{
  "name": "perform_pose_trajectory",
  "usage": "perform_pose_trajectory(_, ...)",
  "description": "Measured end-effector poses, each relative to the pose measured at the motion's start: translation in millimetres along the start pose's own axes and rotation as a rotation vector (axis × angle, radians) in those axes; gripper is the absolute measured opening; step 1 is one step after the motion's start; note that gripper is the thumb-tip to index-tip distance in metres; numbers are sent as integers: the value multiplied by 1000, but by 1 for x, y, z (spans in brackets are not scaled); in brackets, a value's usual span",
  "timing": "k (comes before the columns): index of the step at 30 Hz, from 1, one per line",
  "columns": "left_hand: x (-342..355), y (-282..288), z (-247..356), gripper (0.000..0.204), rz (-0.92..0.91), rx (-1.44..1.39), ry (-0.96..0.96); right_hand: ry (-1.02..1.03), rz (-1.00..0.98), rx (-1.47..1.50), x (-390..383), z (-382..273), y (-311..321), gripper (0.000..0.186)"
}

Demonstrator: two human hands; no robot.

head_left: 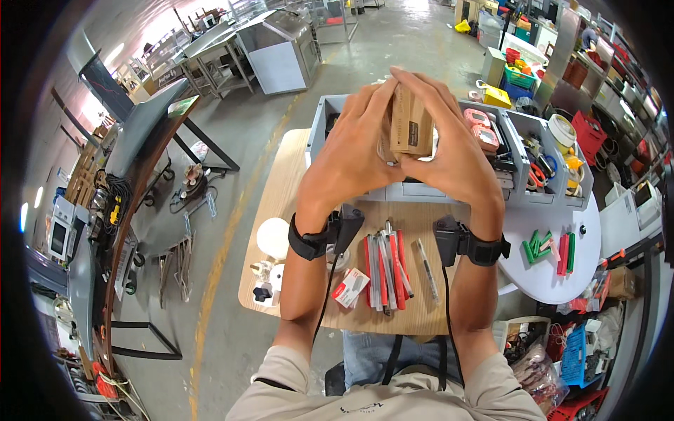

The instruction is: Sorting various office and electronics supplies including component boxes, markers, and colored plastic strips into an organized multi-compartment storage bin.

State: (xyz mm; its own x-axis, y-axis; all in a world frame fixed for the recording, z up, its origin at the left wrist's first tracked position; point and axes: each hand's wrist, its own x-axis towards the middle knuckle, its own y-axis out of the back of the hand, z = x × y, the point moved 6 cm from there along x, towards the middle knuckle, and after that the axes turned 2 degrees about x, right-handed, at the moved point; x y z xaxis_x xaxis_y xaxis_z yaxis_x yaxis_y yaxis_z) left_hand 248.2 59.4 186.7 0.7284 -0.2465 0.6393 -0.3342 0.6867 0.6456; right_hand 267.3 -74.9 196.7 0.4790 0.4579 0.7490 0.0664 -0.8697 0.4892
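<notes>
We hold a small brown cardboard box (411,126) up between both hands, above the grey organiser tray (523,151). Left hand (351,151) and right hand (456,158) fingers pinch its sides; poss. something clear underneath. Red and grey pens (385,270) lie on the wooden tabletop (281,203) below our wrists.

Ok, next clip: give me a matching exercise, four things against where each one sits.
Things:
1. brown cardboard box
2. red and grey pens
3. green markers
4. white round lamp

Places:
A. on the white round table at right
B. on the left part of the wooden table
C. held up between both hands
D. in a row at the middle of the wooden table

Pairs: 1-C, 2-D, 3-A, 4-B
</notes>
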Motion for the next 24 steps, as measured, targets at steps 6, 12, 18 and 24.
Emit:
perform_pose_trajectory(6,-2,7,1,101,-28,29,-31,-19,-65,221,-6,10,4,93)
perform_pose_trajectory(12,-2,15,9,99,-9,-68,-56,-88,-134,374,-14,16,15,100)
perform_pose_trajectory(18,2,16,11,99,46,-171,-119,-77,-137,480,-16,17,21,107)
perform_pose_trajectory(24,1,21,20,104,90,-93,-200,-97,-136,541,-17,14,24,111)
